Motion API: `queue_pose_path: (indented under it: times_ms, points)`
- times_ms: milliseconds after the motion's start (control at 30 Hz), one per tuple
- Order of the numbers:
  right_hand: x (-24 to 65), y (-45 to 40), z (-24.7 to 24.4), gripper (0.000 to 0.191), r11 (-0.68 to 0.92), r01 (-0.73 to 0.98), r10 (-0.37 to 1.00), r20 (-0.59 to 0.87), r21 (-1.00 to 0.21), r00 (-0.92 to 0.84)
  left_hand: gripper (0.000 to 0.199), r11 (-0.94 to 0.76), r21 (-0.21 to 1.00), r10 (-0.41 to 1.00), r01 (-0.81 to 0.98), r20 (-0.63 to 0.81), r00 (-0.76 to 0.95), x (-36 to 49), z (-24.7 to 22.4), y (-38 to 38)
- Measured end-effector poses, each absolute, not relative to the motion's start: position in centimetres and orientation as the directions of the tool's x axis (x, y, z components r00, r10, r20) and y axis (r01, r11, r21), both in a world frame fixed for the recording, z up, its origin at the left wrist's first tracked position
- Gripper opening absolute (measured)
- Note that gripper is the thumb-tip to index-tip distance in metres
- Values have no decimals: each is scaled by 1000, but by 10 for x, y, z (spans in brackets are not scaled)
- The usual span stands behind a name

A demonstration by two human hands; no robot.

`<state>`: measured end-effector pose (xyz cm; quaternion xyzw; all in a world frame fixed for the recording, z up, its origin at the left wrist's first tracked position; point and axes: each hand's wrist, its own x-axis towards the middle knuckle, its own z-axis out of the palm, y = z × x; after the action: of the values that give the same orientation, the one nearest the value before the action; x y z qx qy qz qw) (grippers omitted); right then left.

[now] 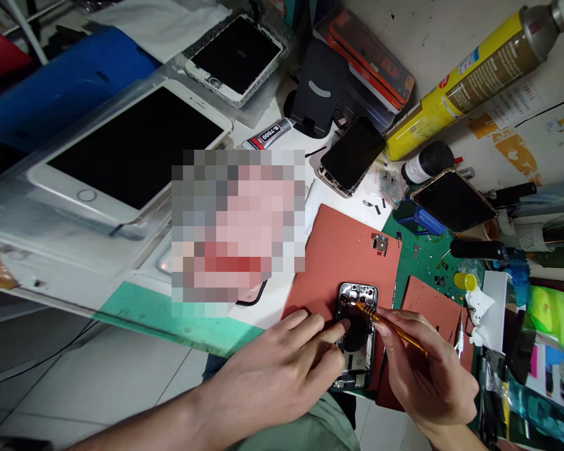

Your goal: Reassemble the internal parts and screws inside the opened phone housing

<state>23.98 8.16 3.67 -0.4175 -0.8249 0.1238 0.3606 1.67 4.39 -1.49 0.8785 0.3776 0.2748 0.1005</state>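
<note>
An opened phone housing (357, 363), its inner parts exposed and a dark round patch in the middle, lies at the near edge of a reddish-brown mat (338, 250). My left hand (296, 363) is closed at the phone's left side, a fingertip reaching over the rim. Pinched in the fingers of my right hand (427, 369) is a slim golden pen-shaped tool (404, 337) with dark rings. Its tip meets the upper inside of the housing; its exact kind is unclear. A small metal phone part (380, 244) rests higher on the mat.
A white-framed tablet (136, 150) and a white-framed phone screen (237, 59) lie at left. A glue tube (270, 133), dark phone (352, 156) and yellow spray can (455, 81) stand or lie behind. Another reddish mat (423, 307) and clutter are at right. A blurred patch hides the centre left.
</note>
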Motion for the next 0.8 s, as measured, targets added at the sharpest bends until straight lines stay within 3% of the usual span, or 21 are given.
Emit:
queue_pose_path:
  times_ms: [200,333,633,800]
  points:
    - [231,105,62,22,683,681,721,391,-264,-571,9,-701,349,710,622,425,561,16,-14,43]
    - [220,124,76,15,777,624,615,311,-83,-725,10,-697,344,713,629,426,557,17,-16,43]
    - [211,133,87,11,833,526,551,171,-174,-816,10,-695,317,706,645,469,531,20,-20,42]
    - [210,137,86,27,858,496,513,161,-137,-843,9,-698,311,708,645,436,556,18,-18,42]
